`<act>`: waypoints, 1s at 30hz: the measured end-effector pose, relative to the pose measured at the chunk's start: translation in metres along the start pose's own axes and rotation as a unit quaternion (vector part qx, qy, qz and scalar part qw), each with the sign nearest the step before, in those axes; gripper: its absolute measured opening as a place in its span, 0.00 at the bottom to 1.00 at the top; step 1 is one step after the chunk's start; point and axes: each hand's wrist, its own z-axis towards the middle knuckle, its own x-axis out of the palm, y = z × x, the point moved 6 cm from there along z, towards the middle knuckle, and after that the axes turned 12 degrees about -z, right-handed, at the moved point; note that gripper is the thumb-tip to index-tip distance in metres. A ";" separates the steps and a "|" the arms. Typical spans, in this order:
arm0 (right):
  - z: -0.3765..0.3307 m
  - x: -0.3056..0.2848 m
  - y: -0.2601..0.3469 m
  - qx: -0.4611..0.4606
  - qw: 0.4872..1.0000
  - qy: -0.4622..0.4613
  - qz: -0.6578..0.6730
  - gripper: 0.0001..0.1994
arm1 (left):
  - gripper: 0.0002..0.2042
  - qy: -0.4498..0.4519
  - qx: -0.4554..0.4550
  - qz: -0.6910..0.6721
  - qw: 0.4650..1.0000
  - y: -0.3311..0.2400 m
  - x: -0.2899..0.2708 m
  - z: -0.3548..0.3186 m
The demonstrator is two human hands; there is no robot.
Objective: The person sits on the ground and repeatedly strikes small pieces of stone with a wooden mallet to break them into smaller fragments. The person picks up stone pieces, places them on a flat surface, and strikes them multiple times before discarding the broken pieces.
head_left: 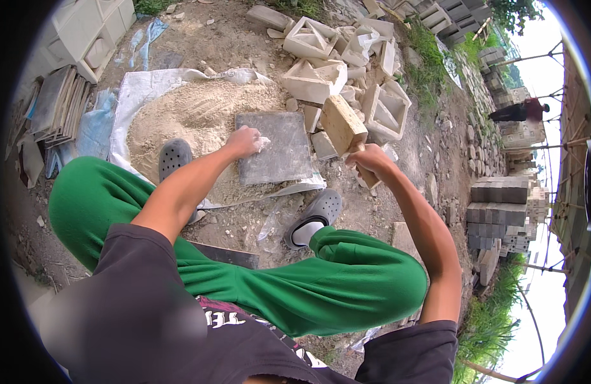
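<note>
My right hand [375,161] is wrapped round the handle of a wooden mallet. The mallet's block-shaped head [343,125] is raised to the right of a flat grey slab [276,163]. My left hand [245,142] is over the slab's left part, its fingers closed on a small whitish lump [263,143]. The slab lies on a heap of pale, sandy powder [174,112], which is spread on a white woven sheet [121,128].
Broken white cast blocks [315,78] are piled beyond the slab to the right. Thin boards [57,105] are stacked at the left, below white blocks [94,32]. Grey blocks [497,208] stand far right, and another person [519,111] is in the distance.
</note>
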 end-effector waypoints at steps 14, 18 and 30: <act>0.010 0.180 0.097 -0.099 0.928 -0.197 0.299 0.21 | 0.18 -0.034 0.030 -0.053 0.998 0.000 0.001 -0.027; 0.033 0.259 0.072 0.006 0.961 -0.129 0.245 0.21 | 0.18 -0.059 -0.043 -0.161 0.984 0.001 0.000 -0.033; 0.024 0.211 0.088 -0.130 0.900 -0.220 0.354 0.08 | 0.19 -0.068 -0.058 -0.219 0.972 0.034 0.019 -0.031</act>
